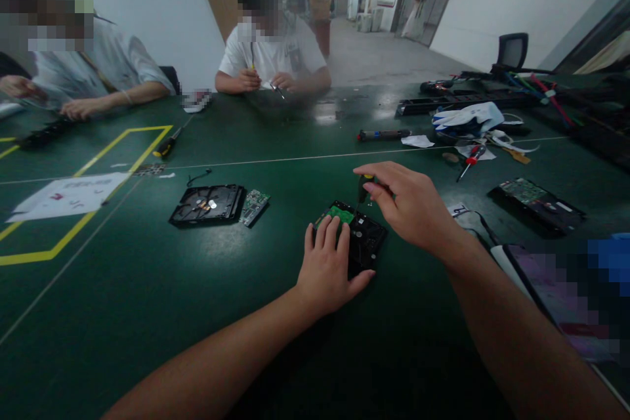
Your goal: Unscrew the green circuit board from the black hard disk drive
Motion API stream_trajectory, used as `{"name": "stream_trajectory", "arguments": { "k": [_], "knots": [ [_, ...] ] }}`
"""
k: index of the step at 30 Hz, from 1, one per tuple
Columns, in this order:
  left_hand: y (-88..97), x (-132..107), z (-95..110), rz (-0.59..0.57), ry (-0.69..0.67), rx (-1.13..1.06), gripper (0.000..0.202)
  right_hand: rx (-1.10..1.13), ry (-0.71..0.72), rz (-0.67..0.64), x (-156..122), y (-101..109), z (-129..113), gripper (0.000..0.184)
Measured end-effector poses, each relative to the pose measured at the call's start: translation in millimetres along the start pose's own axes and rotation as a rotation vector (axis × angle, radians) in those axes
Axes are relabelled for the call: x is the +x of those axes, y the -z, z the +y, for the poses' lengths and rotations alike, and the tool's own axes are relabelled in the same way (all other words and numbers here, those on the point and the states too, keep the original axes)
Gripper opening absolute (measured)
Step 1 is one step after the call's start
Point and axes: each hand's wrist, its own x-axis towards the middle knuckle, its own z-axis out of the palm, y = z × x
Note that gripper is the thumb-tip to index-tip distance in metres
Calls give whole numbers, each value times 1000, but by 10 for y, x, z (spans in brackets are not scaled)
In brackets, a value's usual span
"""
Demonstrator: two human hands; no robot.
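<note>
A hard drive (pixel 370 236) with a green circuit board (pixel 339 213) lies on the table in front of me. My left hand (pixel 327 266) rests over its left side, fingers stretched out and thumb along the near edge, covering part of it. In my right hand (pixel 406 200) is a screwdriver (pixel 363 191) with a dark and yellow handle, gripped between thumb and fingers. It stands nearly upright, its shaft pointing down at the drive near the board's edge. Whether the tip sits in a screw is too small to tell. Tiny screws lie at the drive's far edge.
Another hard drive (pixel 207 205) and a loose circuit board (pixel 255 207) lie left; a third drive (pixel 539 205) lies right. Beyond are a red-handled screwdriver (pixel 471 161), gloves (pixel 467 119) and cables. A yellow-black screwdriver (pixel 168 144) lies far left. Two people sit opposite, hands on small parts.
</note>
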Motion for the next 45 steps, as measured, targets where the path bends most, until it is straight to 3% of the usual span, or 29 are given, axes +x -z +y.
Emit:
{"name": "stream_trajectory", "arguments": {
  "k": [6,14,22,31,39,42,45],
  "knots": [
    [-14,3,-6,7,-3,2,92,-66,-20,38,-3,-13,13,27],
    [-27,1,-14,7,0,-5,92,7,19,32,-1,-4,-18,19],
    [-20,5,-14,-3,-4,-1,92,12,-41,-8,-9,14,-44,34],
    [-19,4,-5,12,3,-18,91,-62,-24,19,-4,-1,12,17],
    [-25,6,-14,13,-1,-17,90,22,-29,-21,-21,3,-37,34],
    [-22,7,-10,14,3,-17,91,38,-71,-30,-18,0,-56,27],
    [-21,4,-7,14,4,-16,91,28,-23,-5,-4,4,-51,19]
  ]
}}
